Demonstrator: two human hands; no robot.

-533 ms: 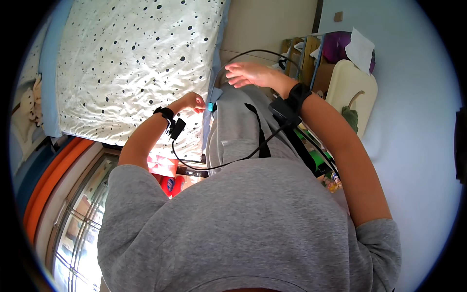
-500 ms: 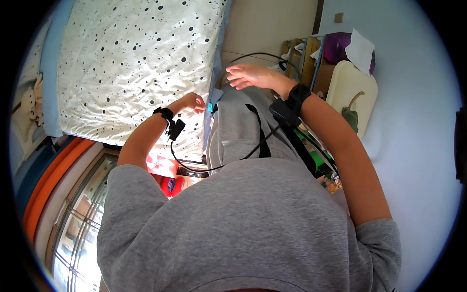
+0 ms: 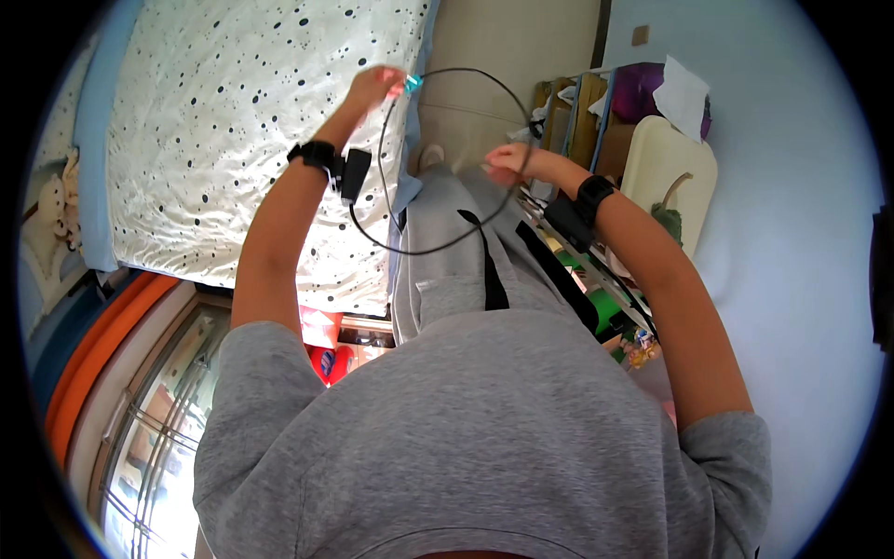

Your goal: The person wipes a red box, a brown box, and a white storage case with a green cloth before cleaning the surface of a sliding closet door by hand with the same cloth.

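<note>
My left hand (image 3: 375, 86) is raised over the right edge of the bed (image 3: 251, 121), its fingers closed on a small teal piece (image 3: 413, 84) whose kind I cannot make out. My right hand (image 3: 509, 161) hovers above my grey trouser legs, fingers curled in; what they hold, if anything, is hidden. A thin black cable (image 3: 447, 248) hangs in a wide loop between the hands and crosses in front of the right one. It runs from the black strapped device (image 3: 354, 175) on my left wrist. Another black device (image 3: 570, 222) is strapped to my right wrist.
The bed has a white, black-dotted cover and blue edging. At my right, a rack (image 3: 585, 107) of boxes stands near a cream board (image 3: 675, 168) and a purple bag (image 3: 638, 91), by a pale blue wall (image 3: 792, 233). Lower left is a glazed door (image 3: 154, 447).
My left hand has moved up and away along the bed edge with the teal piece. The right hand has shifted right and its fingers have curled in. The cable now forms a larger loop.
</note>
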